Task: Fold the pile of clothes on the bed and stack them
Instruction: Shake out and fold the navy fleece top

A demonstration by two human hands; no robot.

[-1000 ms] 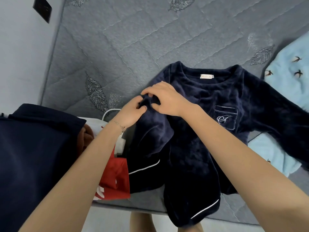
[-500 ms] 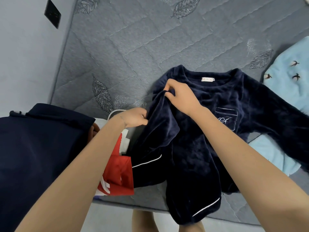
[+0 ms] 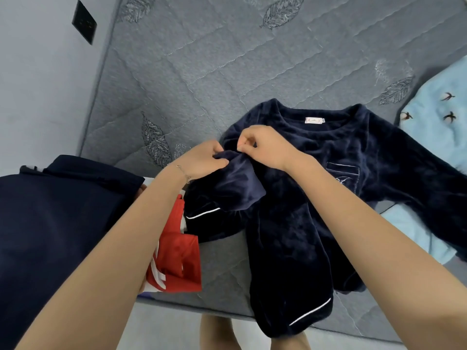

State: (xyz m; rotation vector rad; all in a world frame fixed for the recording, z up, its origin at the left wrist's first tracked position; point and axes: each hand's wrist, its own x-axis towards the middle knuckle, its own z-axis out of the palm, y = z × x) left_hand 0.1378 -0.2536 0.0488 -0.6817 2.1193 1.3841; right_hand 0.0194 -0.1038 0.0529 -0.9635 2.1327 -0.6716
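Folding the navy top point(image 3: 290, 236), apparently: left hand point(image 3: 204, 162) and right hand point(image 3: 265, 147) pinch its bunched sleeve point(image 3: 235, 183). Next, that sleeve needs laying flat inward.

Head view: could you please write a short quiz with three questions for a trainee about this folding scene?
1. True or false: the white neck label of the navy top is visible.
2. Which garment lies on the bed to the right of the navy top? A) a yellow garment B) the light blue garment C) a green garment
3. Fill in: the left hand and the right hand both hold a bunched part of the ____.
Key: 1 true; 2 B; 3 navy top.
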